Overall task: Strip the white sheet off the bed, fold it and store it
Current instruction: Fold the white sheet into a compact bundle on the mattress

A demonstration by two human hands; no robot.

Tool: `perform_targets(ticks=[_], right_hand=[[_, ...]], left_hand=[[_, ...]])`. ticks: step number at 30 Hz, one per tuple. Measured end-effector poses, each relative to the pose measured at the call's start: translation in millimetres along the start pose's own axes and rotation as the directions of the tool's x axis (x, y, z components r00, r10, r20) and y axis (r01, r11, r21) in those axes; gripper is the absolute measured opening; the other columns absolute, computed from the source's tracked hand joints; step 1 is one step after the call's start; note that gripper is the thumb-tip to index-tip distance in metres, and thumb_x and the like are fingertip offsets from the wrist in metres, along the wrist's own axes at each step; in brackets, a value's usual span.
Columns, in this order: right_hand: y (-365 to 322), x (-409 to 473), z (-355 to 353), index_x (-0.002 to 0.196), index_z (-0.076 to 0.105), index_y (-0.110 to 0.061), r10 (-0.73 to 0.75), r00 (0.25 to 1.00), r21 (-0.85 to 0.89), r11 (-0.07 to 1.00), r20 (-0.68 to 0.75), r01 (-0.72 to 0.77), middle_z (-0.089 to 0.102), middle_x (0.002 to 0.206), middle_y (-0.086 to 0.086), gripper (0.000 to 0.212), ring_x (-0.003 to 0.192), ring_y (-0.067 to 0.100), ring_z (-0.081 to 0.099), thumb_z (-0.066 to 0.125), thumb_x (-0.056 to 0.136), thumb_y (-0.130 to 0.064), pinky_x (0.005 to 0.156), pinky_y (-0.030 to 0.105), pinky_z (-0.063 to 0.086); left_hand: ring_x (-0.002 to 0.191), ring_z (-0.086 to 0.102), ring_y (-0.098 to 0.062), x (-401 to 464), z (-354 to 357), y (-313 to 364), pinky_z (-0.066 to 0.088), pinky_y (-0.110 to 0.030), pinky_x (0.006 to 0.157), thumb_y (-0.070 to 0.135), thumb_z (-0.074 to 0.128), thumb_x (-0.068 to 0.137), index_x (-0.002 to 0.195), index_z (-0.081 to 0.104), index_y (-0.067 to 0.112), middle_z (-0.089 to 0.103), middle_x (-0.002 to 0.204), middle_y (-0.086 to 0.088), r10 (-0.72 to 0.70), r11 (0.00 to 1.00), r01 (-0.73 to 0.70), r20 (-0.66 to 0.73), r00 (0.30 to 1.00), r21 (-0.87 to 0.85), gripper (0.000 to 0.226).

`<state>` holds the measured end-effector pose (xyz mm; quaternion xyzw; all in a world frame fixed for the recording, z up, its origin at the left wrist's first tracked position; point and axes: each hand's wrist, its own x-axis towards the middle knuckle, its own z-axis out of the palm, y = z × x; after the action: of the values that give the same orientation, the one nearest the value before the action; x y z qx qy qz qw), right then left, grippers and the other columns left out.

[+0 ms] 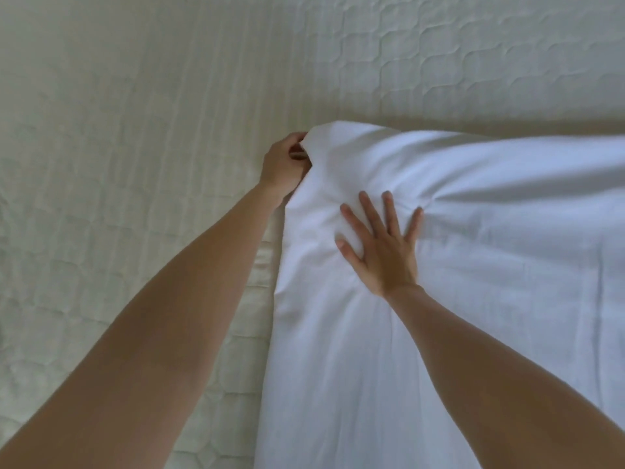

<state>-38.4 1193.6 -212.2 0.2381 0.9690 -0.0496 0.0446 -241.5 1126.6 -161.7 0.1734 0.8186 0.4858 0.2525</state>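
I am looking down at a smooth white cotton sheet (473, 265) lying in a folded layer over the right side of a pale quilted mattress pad (135, 96). My left hand (284, 164) is pinching the sheet's far left corner, fingers curled round the cloth at its edge. My right hand (382, 245) is pressing flat on the sheet just beside that corner, fingers spread and straight, with soft creases radiating from under the palm. Both bare forearms are reaching in from the bottom.
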Motion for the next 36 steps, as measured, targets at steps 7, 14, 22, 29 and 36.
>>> perform_targets(ticks=[7, 14, 22, 29, 36], right_hand=[[1, 2, -1, 0.145, 0.006, -0.045, -0.001, 1.000, 0.027, 1.000, 0.005, 0.001, 0.003, 0.158, -0.010, 0.056, 0.144, 0.024, -0.010, 0.012, 0.092, -0.062, 0.108, 0.066, -0.004], [2, 1, 0, 0.146, 0.007, -0.043, -0.005, 1.000, 0.036, 0.999, -0.010, 0.005, 0.006, 0.158, -0.009, 0.055, 0.145, 0.025, -0.008, 0.013, 0.094, -0.060, 0.108, 0.067, 0.000], [5, -1, -3, 0.146, 0.021, -0.031, -0.005, 0.991, 0.136, 0.990, -0.136, 0.023, 0.014, 0.157, 0.000, 0.054, 0.145, 0.023, 0.005, 0.026, 0.095, -0.048, 0.108, 0.067, 0.003], [5, -1, -4, 0.147, 0.024, -0.022, 0.000, 0.993, 0.127, 0.992, -0.114, 0.015, 0.010, 0.157, 0.004, 0.057, 0.145, 0.020, 0.003, 0.025, 0.095, -0.046, 0.109, 0.066, 0.004], [4, -1, -3, 0.147, 0.024, -0.023, -0.009, 0.993, 0.132, 0.991, -0.119, 0.025, 0.010, 0.157, 0.005, 0.056, 0.145, 0.021, 0.002, 0.028, 0.096, -0.044, 0.110, 0.065, 0.001]], left_hand=[[0.080, 0.060, -0.009, 14, -27, 7, 0.047, -0.015, 0.071, 0.003, 0.054, 0.080, 0.094, 0.066, 0.010, 0.065, 0.093, -0.003, 0.374, 0.897, -0.273, -0.267, 0.888, 0.348, 0.019], [0.081, 0.065, -0.017, 23, -22, 3, 0.055, -0.037, 0.081, -0.005, 0.061, 0.076, 0.123, 0.053, 0.020, 0.067, 0.092, -0.006, -0.050, 0.989, 0.034, 0.109, 0.993, 0.141, 0.054], [0.072, 0.067, -0.003, 34, -52, 21, 0.053, -0.021, 0.078, -0.005, 0.075, 0.068, 0.097, 0.071, 0.007, 0.070, 0.068, 0.017, 0.055, 0.997, -0.056, -0.026, 0.998, -0.047, 0.031], [0.082, 0.058, -0.010, 29, -56, 21, 0.050, -0.025, 0.073, 0.032, 0.051, 0.094, 0.105, 0.061, 0.011, 0.062, 0.092, -0.002, -0.245, 0.962, 0.244, 0.008, 0.970, -0.122, 0.026], [0.092, 0.061, -0.017, 39, -28, 23, 0.044, -0.024, 0.082, 0.033, 0.070, 0.081, 0.095, 0.070, 0.013, 0.066, 0.093, -0.002, -0.184, 0.958, 0.211, -0.147, 0.972, 0.196, 0.025]])
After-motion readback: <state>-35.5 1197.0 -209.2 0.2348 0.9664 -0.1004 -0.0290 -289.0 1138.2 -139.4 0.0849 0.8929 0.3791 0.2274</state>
